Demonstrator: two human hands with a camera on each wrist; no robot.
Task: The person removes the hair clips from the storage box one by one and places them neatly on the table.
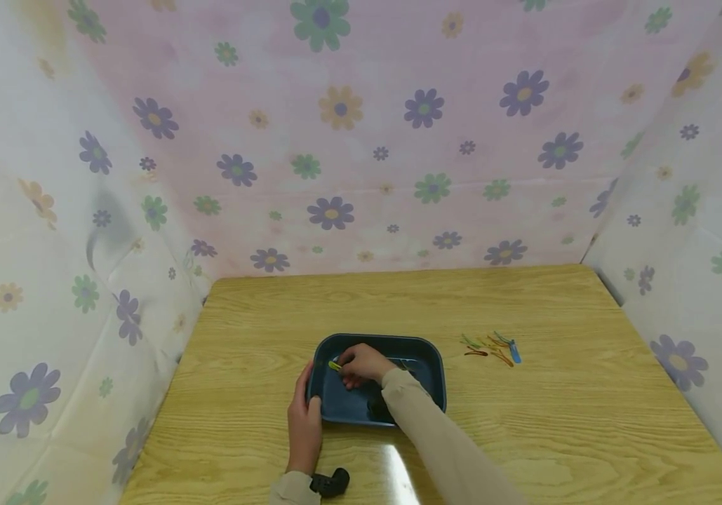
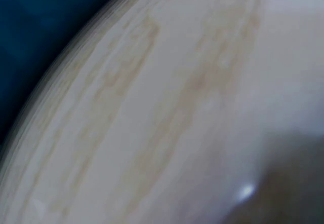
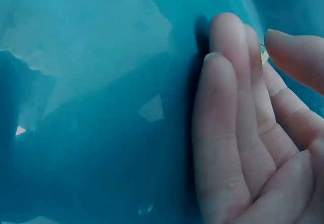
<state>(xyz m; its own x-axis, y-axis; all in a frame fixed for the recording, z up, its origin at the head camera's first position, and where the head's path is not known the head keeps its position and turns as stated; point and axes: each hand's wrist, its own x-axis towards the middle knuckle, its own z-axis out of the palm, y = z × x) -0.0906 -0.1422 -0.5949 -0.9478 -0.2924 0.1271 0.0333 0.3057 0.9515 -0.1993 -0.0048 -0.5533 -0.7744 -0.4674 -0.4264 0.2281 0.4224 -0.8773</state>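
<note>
A dark blue rectangular tray [image 1: 348,408] sits on the table. My left hand [image 1: 305,424] holds its left side, with the thumb at the front left corner and the fingers along the outer wall. Inside the tray, toward its left end, my right hand [image 1: 365,365] pinches a small yellow-green hair clip [image 1: 335,366]. The right wrist view has the thumb and index finger meeting at the clip's pale edge [image 3: 265,57], the rest of it hidden. The other fingers [image 3: 217,112] lie close over the tray floor. Part of the tray is behind my right forearm.
Several slim hair clips [image 1: 502,357] in green, yellow, orange and red lie right of the tray, beside a wider blue piece [image 1: 515,351]. Flowered cloth [image 1: 361,161] hangs behind the wooden table [image 1: 563,421] and at both sides.
</note>
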